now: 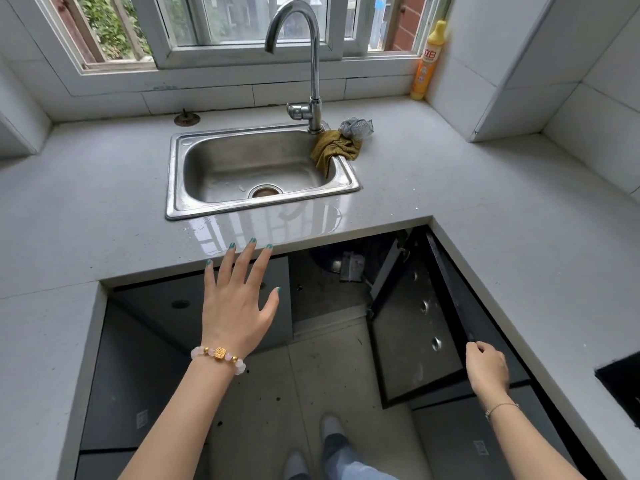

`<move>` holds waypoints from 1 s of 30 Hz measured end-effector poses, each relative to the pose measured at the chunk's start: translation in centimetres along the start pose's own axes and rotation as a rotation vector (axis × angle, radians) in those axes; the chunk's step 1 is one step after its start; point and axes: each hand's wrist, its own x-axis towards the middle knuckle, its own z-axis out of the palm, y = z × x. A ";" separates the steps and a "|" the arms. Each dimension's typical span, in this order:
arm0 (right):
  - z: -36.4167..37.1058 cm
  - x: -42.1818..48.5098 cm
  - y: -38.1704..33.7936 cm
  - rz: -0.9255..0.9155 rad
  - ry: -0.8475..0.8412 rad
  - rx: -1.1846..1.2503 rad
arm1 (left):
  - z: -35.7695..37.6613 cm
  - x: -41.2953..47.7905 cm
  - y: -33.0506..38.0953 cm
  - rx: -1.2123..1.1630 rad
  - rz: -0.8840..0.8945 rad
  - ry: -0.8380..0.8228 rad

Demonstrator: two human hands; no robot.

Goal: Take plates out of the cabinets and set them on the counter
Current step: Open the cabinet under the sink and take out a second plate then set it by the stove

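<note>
**Kitchen corner, head view**

1. Counter (104,209): pale, U-shaped, running from 7 o'clock round through 12 to 5. Wet film at its front lip below the sink. No plate stands on it.
2. Sink (173,174): steel, at 12 o'clock, with the tap (313,64) behind it. A cloth (336,148) is draped over its rim at 1 o'clock, likely left there to dry, and a scrubber (356,128) touches it.
3. Bottle (427,60): yellow, upright in the far corner at 1 o'clock, out of the way.
4. Cabinet (329,282): below the counter, centre to 4 o'clock. Dark inside, with some small clutter at the back that is too dim to name.
5. Door (415,341): swung out at 4 o'clock with its inner face and hinge holes showing, so the cabinet mouth is exposed.
6. Right hand (486,368): at 4 o'clock, fingers curled over the door's top outer corner and gripping it, presumably to control the swing.
7. Left hand (239,306): at 6 o'clock, flat and fully spread, holding nothing. Its fingertips reach the counter lip; whether they touch it cannot be told. Probably held there for balance while looking down.
8. Plates: none in view. If any are in the cabinet they are hidden, so the task is at the opening-and-searching step.
</note>
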 end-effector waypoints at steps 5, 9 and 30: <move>0.8 -0.7 -0.1 -0.015 -0.003 -0.002 | 0.4 0.1 0.5 0.004 -0.003 0.005; 2.0 -1.8 -1.3 -0.026 0.004 0.036 | 0.4 0.3 0.5 0.007 -0.026 0.015; 12.2 -6.9 -14.2 0.072 -0.837 0.541 | 0.3 -2.6 -4.2 0.087 -0.286 -0.014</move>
